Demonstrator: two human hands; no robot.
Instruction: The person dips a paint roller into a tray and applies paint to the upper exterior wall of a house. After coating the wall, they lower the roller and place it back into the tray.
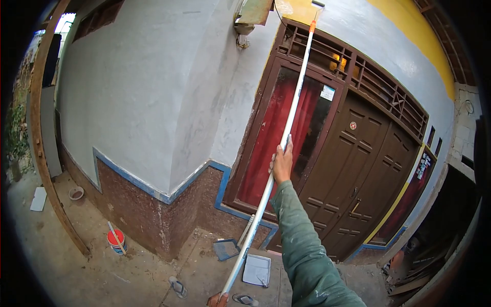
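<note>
A long white extension pole runs steeply up from the bottom of the view, with an orange piece near its top. On its far end a paint roller is at the upper wall, where white meets yellow above the door frame. My right hand, in a paint-flecked green sleeve, is wrapped round the middle of the pole. Low at the bottom edge, my left hand is closed round the pole's lower part, partly cut off by the frame.
A white paint tray and a blue-grey tray lie on the floor near sandals. A red-topped bucket with a stick stands left. A wooden post leans farther left. A lamp juts from the wall beside the brown doors.
</note>
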